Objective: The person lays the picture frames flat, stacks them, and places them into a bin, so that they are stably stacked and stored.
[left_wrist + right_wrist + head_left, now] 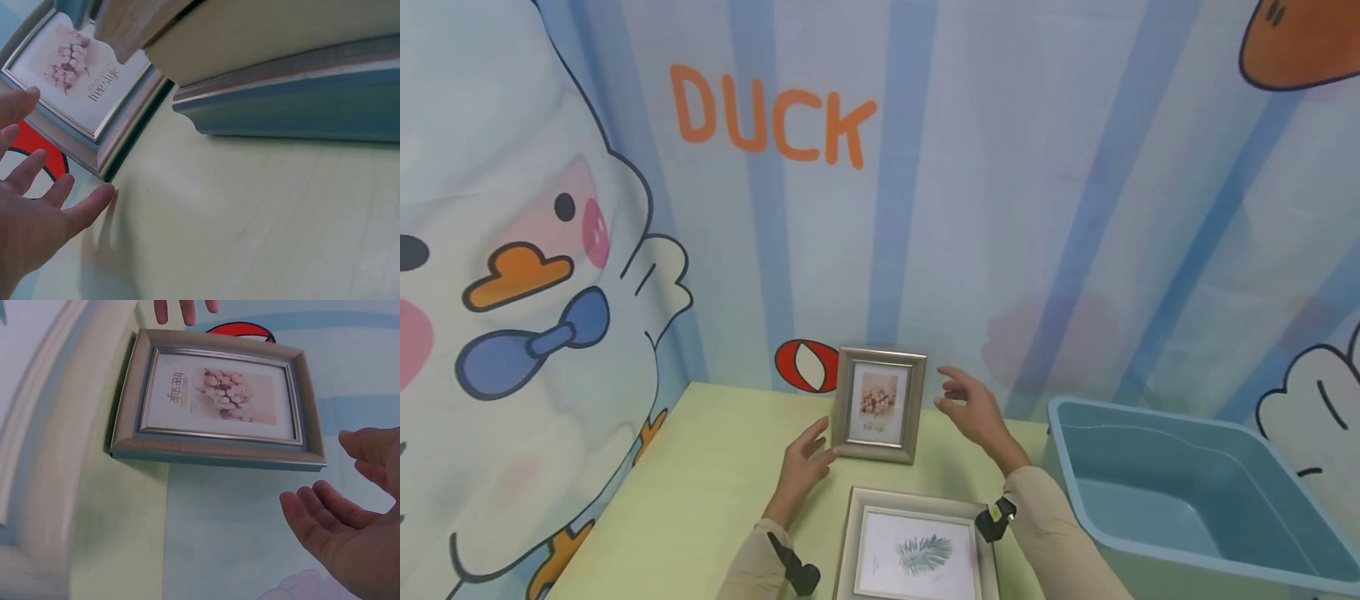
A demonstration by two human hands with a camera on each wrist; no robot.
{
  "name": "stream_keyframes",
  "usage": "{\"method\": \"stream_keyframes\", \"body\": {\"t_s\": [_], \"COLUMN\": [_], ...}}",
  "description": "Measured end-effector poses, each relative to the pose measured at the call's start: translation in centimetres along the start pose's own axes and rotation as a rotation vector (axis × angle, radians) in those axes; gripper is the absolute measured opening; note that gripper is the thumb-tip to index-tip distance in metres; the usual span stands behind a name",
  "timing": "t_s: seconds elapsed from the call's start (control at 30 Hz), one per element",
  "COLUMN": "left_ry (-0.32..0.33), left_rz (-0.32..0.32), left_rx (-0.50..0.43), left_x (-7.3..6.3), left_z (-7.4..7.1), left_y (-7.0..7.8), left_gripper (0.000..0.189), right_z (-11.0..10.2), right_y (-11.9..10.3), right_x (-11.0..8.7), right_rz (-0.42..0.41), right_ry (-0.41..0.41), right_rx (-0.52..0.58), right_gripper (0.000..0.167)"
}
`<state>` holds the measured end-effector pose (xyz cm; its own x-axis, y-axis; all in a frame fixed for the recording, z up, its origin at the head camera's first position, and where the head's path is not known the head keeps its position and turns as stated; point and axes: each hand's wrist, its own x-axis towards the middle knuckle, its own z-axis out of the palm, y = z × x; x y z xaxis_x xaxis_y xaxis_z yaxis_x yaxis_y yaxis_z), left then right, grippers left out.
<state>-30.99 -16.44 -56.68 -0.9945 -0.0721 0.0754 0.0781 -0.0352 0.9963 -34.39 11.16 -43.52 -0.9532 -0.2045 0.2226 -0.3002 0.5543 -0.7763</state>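
Note:
A small picture frame (917, 408) with a flower print stands upright at the back of the table, against the printed cloth. My left hand (803, 471) is beside its lower left corner, fingers spread and holding nothing; in the left wrist view the fingertips (100, 195) come close to that corner. To the right of the frame my right hand (973, 408) hovers with bent, relaxed fingers, a gap between it and the frame's edge (315, 412). A larger picture frame (860, 533) with a green leaf print lies nearer to me, between my forearms.
A blue plastic tub (1157, 417) stands on the right, its inside visible. The pale yellow-green table (700, 467) meets a striped cloth backdrop (1000, 208) with duck drawings at the back and left. Small black cameras (992, 521) sit on both sleeves.

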Motion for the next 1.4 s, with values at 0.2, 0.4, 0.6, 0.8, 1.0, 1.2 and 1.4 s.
{"method": "stream_keyframes", "body": {"t_s": [0.2,0.4,0.6,0.8,1.0,1.2,1.4], "left_ry": [0.027,0.076,0.111,0.092,0.086,0.077,0.082], "left_rz": [-0.039,-0.043,-0.018,-0.035,-0.006,0.012,-0.014], "left_rx": [-0.003,-0.035,-0.063,-0.089,-0.08,-0.058,-0.049], "left_x": [1.1,1.9,2.5,2.9,2.6,2.6,2.2], "left_z": [0.5,1.5,2.1,2.1,1.8,1.6,1.6], "left_y": [-0.8,-1.0,-1.2,-1.6,-1.7,-1.6,-1.2], "left_gripper": [0.061,0.064,0.066,0.069,0.068,0.065,0.065], "right_z": [1.1,2.6,3.4,3.6,3.9,4.1,4.4], "right_y": [0.6,1.0,1.0,1.6,1.7,1.6,1.8], "right_x": [1.9,3.5,4.5,4.8,4.9,4.5,4.0], "right_rz": [0.032,0.005,-0.082,-0.029,0.009,0.025,0.014], "right_ry": [-0.063,-0.087,-0.122,-0.156,-0.145,-0.106,-0.077], "right_rx": [0.014,-0.01,-0.027,0.01,0.068,0.106,0.123], "right_gripper": [0.06,0.071,0.075,0.076,0.08,0.076,0.072]}}
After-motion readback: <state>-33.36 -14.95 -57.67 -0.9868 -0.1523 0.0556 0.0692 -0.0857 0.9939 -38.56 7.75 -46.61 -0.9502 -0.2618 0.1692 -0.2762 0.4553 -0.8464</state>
